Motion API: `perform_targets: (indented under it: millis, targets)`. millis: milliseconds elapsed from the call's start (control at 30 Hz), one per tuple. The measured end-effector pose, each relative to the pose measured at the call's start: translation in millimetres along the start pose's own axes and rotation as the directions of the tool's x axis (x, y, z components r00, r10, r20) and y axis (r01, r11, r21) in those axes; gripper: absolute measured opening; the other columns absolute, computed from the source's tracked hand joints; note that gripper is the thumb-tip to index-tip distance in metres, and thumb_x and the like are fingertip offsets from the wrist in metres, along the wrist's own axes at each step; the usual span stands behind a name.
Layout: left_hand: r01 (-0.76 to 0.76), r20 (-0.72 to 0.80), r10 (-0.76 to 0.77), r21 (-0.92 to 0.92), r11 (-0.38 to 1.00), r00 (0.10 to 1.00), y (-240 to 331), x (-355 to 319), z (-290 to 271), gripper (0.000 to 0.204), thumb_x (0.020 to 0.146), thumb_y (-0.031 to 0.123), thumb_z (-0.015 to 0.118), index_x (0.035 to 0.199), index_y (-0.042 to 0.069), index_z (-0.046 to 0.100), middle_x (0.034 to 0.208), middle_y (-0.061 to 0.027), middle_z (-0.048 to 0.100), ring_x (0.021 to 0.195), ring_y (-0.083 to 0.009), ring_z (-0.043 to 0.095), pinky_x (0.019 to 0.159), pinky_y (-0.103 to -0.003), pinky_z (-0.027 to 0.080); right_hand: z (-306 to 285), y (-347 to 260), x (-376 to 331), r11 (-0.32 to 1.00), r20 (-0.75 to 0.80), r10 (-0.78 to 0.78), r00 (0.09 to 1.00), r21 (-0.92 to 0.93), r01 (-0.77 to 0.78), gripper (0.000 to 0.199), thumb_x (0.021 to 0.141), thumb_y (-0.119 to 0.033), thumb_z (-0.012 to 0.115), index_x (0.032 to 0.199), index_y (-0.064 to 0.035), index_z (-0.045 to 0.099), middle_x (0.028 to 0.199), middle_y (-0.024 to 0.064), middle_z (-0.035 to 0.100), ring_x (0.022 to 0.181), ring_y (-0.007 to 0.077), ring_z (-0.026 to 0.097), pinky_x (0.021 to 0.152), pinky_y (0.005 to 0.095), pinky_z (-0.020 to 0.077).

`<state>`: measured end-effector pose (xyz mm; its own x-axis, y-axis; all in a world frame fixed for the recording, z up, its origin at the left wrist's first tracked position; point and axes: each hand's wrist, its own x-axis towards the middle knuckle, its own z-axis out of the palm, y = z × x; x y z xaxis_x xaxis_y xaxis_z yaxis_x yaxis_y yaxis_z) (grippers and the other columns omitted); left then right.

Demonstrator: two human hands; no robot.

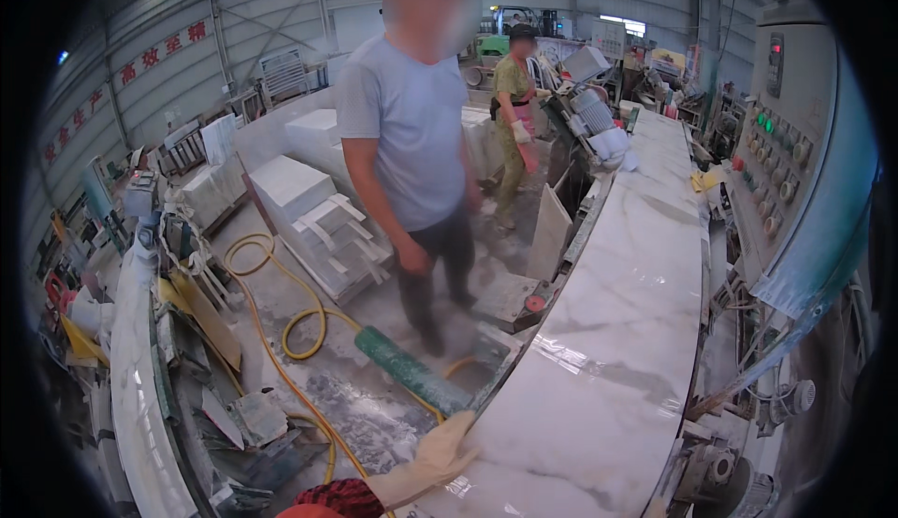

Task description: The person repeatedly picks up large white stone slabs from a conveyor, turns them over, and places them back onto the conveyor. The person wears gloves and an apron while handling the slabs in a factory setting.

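At the near end of the long white marble slab (pixel 617 331) — in a stone workshop — the gloved left hand (pixel 440 457) rests spread, beside a green roller (pixel 412 370); the right hand is out of view.

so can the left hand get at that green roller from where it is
Probably yes: the gloved left hand rests on the near edge of the marble slab, and the green roller lies just beyond its fingertips with nothing between them.
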<state>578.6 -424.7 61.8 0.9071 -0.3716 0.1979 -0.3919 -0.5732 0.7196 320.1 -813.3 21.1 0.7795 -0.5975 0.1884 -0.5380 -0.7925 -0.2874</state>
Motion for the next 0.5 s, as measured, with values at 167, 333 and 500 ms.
perform_targets:
  millis: [167, 333, 500]
  targets:
    - [-0.544, 0.223, 0.503, 0.202, 0.814, 0.835, 7.6, 106.7, 38.3, 0.063, 0.096, 0.032, 0.069, 0.146, -0.001, 0.048, 0.152, -0.0278, 0.045, 0.142, -0.0437, 0.042, 0.121, -0.051, 0.032, 48.7, -34.7, 125.2, 0.919, 0.112, -0.384, 0.916, -0.047, 0.391, 0.074, 0.097, -0.033, 0.061, 0.157, 0.0047, 0.039, 0.159, 0.0340, 0.038, 0.150, 0.0468, 0.034, 0.127, 0.0503, 0.0244]
    - [-0.452, 0.163, 0.422, 0.323, 0.831, 0.892, 11.3, 175.1, 104.8, 0.059, 0.098, 0.035, 0.063, 0.145, 0.003, 0.049, 0.151, -0.0247, 0.046, 0.143, -0.0433, 0.041, 0.121, -0.051, 0.031, 105.6, -63.9, 214.1, 0.957, 0.004, -0.292, 0.957, -0.007, 0.292, 0.088, 0.092, -0.047, 0.065, 0.157, 0.0056, 0.039, 0.163, 0.0312, 0.035, 0.152, 0.0471, 0.031, 0.128, 0.0549, 0.0186]
    - [-0.381, 0.092, 0.378, 0.400, 0.833, 0.921, 15.4, 183.9, 113.0, 0.059, 0.100, 0.039, 0.060, 0.147, 0.006, 0.048, 0.151, -0.0221, 0.047, 0.144, -0.0402, 0.042, 0.121, -0.051, 0.030, 95.8, -74.6, 226.1, 0.962, 0.096, -0.262, 0.960, -0.058, 0.268, 0.087, 0.096, -0.049, 0.059, 0.159, 0.0043, 0.034, 0.165, 0.0295, 0.031, 0.154, 0.0448, 0.027, 0.129, 0.0526, 0.0159]
